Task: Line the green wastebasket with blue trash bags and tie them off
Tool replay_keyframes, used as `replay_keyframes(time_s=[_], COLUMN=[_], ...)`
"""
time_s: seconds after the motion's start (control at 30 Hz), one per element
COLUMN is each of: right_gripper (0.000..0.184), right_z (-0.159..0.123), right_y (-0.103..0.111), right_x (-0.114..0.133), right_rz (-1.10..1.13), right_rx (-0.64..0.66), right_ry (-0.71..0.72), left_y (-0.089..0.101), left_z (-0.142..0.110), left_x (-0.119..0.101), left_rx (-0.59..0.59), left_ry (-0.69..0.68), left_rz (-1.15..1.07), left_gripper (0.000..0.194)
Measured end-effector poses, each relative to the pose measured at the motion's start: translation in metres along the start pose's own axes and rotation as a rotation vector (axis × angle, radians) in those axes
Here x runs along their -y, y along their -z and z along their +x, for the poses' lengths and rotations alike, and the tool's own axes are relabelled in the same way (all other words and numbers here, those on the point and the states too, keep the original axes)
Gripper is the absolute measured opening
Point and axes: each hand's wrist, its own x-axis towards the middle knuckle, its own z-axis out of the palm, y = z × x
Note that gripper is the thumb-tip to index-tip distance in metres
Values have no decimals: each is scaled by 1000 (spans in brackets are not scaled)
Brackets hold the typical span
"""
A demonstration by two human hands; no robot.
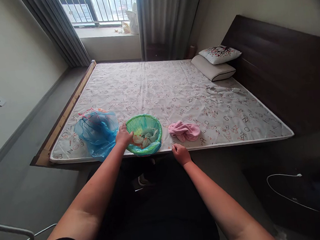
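Observation:
My left hand (124, 136) grips the left rim of a round green bin (160, 129), its thumb reaching over the inner side. The bin is lined with a thin plastic bag and stands at the mattress's near edge. Crumpled waste (147, 137), pale green and orange-white, lies inside. Left of that hand a blue plastic bag (97, 131) with red ties is spread in a loose heap. My right hand (181, 154) is closed in a fist at the mattress edge, with nothing showing in it. Just beyond it lies a crumpled pink cloth (184, 130), apart from the fist.
The bare mattress (145, 87) has a letter print. Two pillows (217, 61) are stacked by the dark headboard (273, 63). A coiled cable (216, 89) lies nearby. A dark table (297, 193) with a white cord is at lower right, a metal rail (12, 229) at lower left.

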Motion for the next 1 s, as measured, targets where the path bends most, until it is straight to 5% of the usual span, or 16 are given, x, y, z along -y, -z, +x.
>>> replay_keyframes(time_s=[0.7, 1.0], right_gripper=[36, 35], right_z=[1, 2], right_y=[-2, -3], right_x=[-3, -5], right_rz=[82, 85], right_rx=[-29, -21], right_ry=[22, 13], left_y=[-3, -10], left_z=[-3, 5], left_x=[-2, 37], left_rx=[-67, -12], left_ry=[-19, -196], left_rz=[-99, -86], left_gripper=[81, 90])
